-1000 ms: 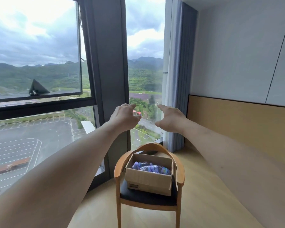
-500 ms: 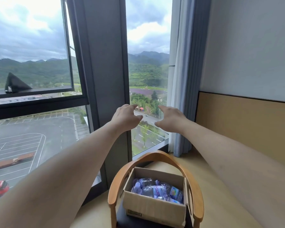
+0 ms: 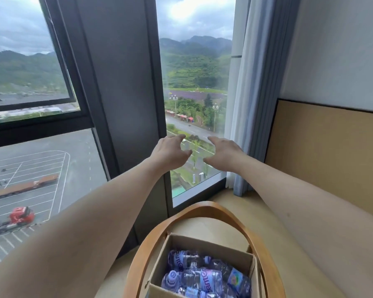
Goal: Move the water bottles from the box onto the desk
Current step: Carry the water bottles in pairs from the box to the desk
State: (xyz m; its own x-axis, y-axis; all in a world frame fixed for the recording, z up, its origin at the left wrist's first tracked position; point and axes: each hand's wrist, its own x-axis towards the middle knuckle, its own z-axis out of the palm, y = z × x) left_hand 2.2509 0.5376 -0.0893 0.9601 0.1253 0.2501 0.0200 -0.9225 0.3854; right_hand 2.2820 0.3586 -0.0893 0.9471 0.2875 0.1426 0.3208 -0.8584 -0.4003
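Window corner, wood floor. Water bottles lying in cardboard box, bottom centre, on wooden armchair. Left hand, right hand mid-frame above: grips loosely spread, empty.

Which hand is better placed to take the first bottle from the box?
Right, marginally: the bottles lie nearer the right hand. Both it and the left hand are empty, raised above the cardboard box.

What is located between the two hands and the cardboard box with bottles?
In the head view, only the chair's curved wooden backrest and bare floor lie between the hands, left hand, right hand, and the box.
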